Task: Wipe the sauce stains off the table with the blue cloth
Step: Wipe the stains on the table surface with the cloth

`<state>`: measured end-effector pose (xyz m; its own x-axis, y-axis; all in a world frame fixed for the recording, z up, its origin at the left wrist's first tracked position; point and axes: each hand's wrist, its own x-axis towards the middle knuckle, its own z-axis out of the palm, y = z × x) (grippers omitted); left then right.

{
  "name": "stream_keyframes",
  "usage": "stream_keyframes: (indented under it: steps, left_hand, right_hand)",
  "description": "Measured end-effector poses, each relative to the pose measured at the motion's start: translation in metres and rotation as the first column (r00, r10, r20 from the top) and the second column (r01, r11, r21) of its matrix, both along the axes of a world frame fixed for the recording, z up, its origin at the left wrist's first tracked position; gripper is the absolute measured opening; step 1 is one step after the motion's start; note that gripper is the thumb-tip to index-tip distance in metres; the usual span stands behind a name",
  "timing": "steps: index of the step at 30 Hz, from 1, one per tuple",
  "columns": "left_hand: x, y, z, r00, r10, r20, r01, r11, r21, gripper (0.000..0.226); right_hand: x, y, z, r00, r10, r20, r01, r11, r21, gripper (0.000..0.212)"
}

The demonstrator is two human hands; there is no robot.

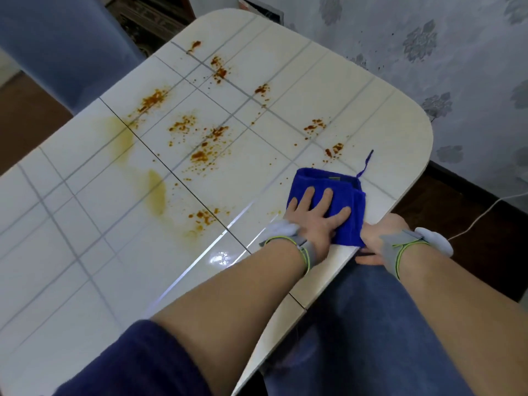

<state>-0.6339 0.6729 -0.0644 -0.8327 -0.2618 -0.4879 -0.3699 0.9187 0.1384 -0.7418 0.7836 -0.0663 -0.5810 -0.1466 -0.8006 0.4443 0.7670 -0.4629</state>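
The folded blue cloth (350, 227) lay at the table's (85, 252) near right edge. Its long axis ran away from that edge, with the loop pointing farther in. The left hand (317, 221) pressed it flat, fingers spread, gripping nothing. The right hand (374, 241) sat at the table's edge, its grip hidden.

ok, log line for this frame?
left hand: flat on cloth | right hand: at table edge beside cloth, grip unclear | stains: many unwiped, mid table
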Motion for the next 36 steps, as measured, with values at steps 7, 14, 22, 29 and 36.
stream_keyframes:
  steps: [7,14,22,29,36]
  left_hand:
    - [0.096,0.049,0.003,0.999,0.041,0.023,-0.041,0.999,-0.022,0.064]
    - [0.034,0.027,0.002,0.998,-0.045,0.036,0.045,0.999,-0.009,0.058]
    - [0.133,0.054,-0.006,0.996,0.007,-0.094,-0.006,1.000,0.014,0.057]
    - [0.068,-0.018,0.004,0.978,0.206,-0.009,-0.206,0.976,-0.065,0.054]
    - [0.137,0.049,0.003,0.992,0.092,-0.086,-0.091,0.996,0.014,0.053]
  right_hand:
    - [0.023,-0.005,0.006,0.990,-0.138,0.002,0.137,0.986,-0.099,0.006]
    - [0.020,0.005,0.014,0.988,-0.015,-0.151,0.002,0.996,-0.085,0.019]
    - [0.027,0.005,0.001,0.989,-0.137,-0.055,0.131,0.986,-0.099,0.036]
    - [0.021,0.004,-0.004,0.987,-0.135,-0.091,0.128,0.989,-0.078,0.036]
    - [0.019,0.006,-0.003,0.984,-0.174,-0.046,0.169,0.981,-0.095,0.028]
